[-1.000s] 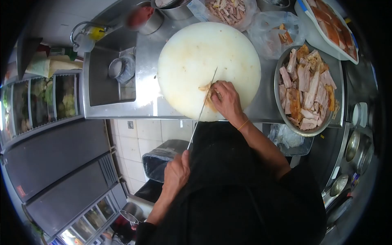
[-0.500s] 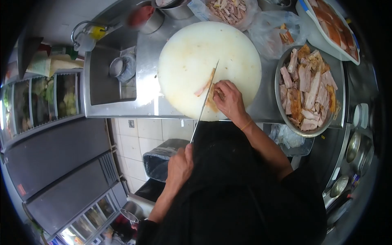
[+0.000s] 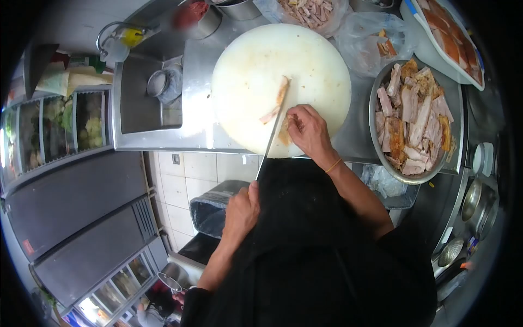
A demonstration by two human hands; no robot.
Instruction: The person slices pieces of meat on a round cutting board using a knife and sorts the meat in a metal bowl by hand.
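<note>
The left hand (image 3: 241, 210) has its fingers closed round the handle of the knife (image 3: 269, 143); the right hand (image 3: 310, 129) curls its fingers narrowly on the meat piece (image 3: 284, 135) on the round cutting board (image 3: 250, 65); across the blade, the meat slice (image 3: 281, 98) has shifted farther out, apparently cut free.

Around one round cutting board (image 3: 305, 60): one knife (image 3: 271, 139) toward six o'clock, two hands (image 3: 311, 132) at five and seven, one steel bowl (image 3: 372, 115) near three, one sink (image 3: 139, 117) at nine, two plastic bags (image 3: 354, 48) at one and two.
</note>
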